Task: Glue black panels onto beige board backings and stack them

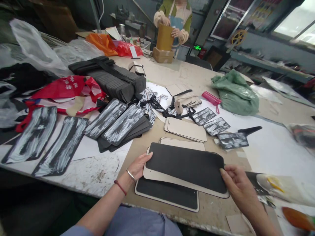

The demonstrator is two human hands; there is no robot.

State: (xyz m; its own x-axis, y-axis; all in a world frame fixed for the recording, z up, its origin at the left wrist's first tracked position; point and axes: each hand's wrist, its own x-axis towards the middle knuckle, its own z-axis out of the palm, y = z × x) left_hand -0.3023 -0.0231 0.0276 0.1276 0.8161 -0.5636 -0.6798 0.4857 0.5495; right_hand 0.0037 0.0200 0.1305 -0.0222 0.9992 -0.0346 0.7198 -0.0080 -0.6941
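Note:
My left hand [139, 166] grips the left end of a black panel [187, 165], thumb on top. A beige panel [159, 176] lies beneath it, slightly offset. My right hand [235, 180] pinches the right end of the same pair. Below them, another black panel with a beige border [167, 193] lies on the brown board. Just behind, beige panels [185, 129] are stacked. To the left, black panels with white smears [124, 124] rest on more black pieces; two long smeared panels [61, 144] lie farther left. Smaller smeared pieces [216, 126] sit at the right.
A large strapped bundle of black pieces [115, 78] stands at the back left near a red bag [61, 87]. A green bag [235, 93] and pink pouch [211, 97] are at the back right. Across the table, a person [176, 19] holds a brown box [164, 36].

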